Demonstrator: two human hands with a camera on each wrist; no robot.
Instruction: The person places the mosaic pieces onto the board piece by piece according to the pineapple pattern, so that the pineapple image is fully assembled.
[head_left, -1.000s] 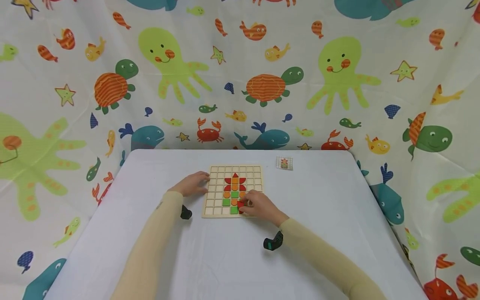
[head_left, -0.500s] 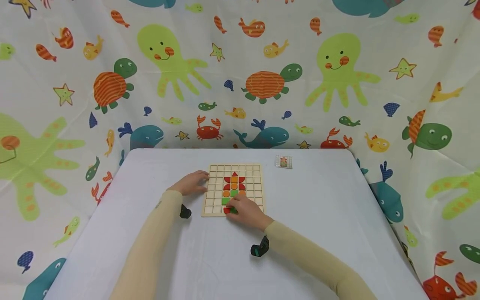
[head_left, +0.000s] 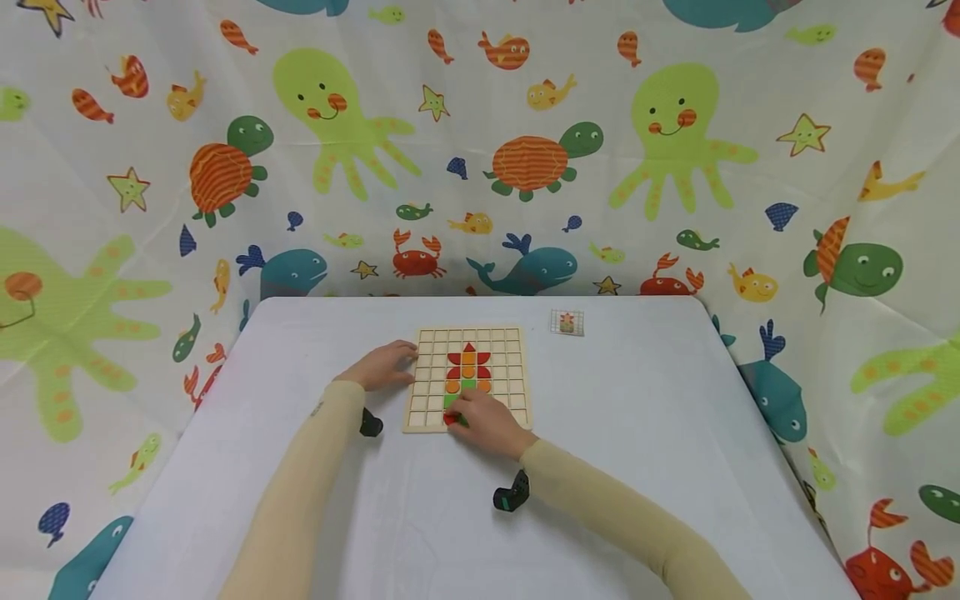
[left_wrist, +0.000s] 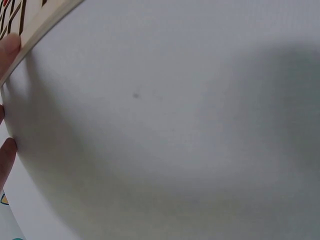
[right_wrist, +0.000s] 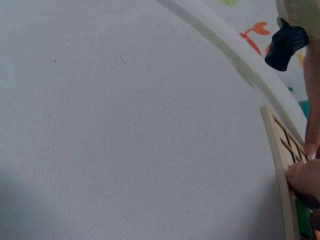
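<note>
A wooden grid board (head_left: 431, 333) lies on the table, bearing red, orange and green pieces in a figure. At its near row my right hand (head_left: 491, 421) pinches a small red piece (head_left: 450, 419), mostly hidden by the fingers. Its thumb shows over the board's rim (right_wrist: 277, 150) in the right wrist view, with a green piece (right_wrist: 302, 217) beside it. My left hand (head_left: 378, 367) rests against the board's left edge with relaxed fingers. In the left wrist view the left thumb (left_wrist: 10, 46) touches the rim; part of that hand is outside the view.
A small pattern card (head_left: 567, 322) with a grid and a coloured figure lies at the back right on the white table (head_left: 637, 417). A cloth printed with sea animals (head_left: 532, 167) hangs behind the table's far edge and along both sides.
My right hand has moved left along the board's near row, carrying the red piece from right of the figure to its left side. The left hand has stayed at the edge.
</note>
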